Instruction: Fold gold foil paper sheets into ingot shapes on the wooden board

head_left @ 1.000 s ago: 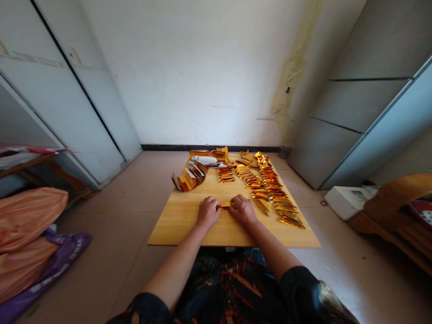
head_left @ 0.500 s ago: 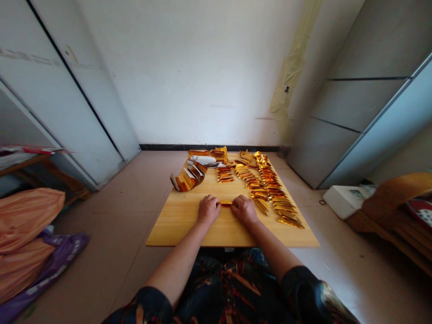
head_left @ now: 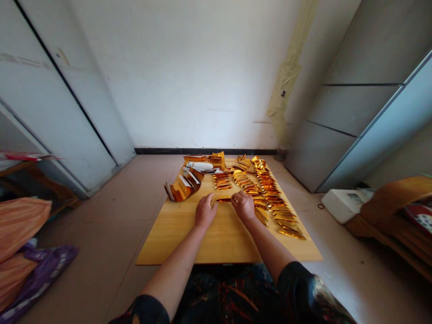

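My right hand (head_left: 243,204) is closed on one end of a folded gold foil paper piece (head_left: 223,200), over the middle of the wooden board (head_left: 175,238). The other end of that piece points toward my left hand (head_left: 205,210), which is open and apart from it, thumb and fingers spread. Just beyond the held piece lies a short row of folded gold papers (head_left: 222,182). Right of my right hand, long rows of similar folded papers (head_left: 270,189) overlap down the board's right side.
A curved stack of gold and white foil sheets (head_left: 184,186) stands at the board's left edge, with a white roll-like item (head_left: 200,166) behind it. A white box (head_left: 342,204) is on the floor at right. Orange and purple bags (head_left: 43,270) lie at left.
My left hand has let go of the folded paper and opened, moving slightly left. My right hand still holds it, a little farther forward on the board. The view has tilted slightly.
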Tool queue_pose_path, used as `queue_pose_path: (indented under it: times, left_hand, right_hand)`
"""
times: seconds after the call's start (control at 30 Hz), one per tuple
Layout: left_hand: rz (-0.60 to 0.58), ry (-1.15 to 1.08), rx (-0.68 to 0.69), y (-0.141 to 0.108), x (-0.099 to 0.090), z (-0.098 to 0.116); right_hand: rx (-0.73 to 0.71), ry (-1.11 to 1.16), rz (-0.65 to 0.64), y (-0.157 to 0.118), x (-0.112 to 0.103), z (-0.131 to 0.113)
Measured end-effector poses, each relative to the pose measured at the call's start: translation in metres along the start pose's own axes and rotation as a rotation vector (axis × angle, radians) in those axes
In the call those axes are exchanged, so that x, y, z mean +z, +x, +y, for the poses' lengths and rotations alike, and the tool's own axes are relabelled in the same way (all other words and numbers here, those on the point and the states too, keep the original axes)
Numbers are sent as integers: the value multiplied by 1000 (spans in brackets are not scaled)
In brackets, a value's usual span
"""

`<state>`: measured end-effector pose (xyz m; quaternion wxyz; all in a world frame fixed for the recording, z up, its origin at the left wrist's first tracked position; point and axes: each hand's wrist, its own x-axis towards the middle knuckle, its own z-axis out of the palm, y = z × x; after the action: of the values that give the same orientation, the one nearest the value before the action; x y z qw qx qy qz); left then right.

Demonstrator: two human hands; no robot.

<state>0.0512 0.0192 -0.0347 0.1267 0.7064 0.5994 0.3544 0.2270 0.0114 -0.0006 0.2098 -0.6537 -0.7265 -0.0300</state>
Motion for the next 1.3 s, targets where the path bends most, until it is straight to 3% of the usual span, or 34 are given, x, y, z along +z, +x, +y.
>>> queue_pose_path:
  times: [0.2, 0.53, 1.3]
  left_hand:
    - [16, -62, 7, 7, 4, -7]
    - [17, -110, 36, 2, 6, -11]
    - [3, -63, 57, -1, 4, -8]
  right_hand:
    - [-46, -59, 65, 27, 15, 11]
    - [-23, -60, 8, 42, 37, 22]
    - [56, -129, -56, 54, 34, 9]
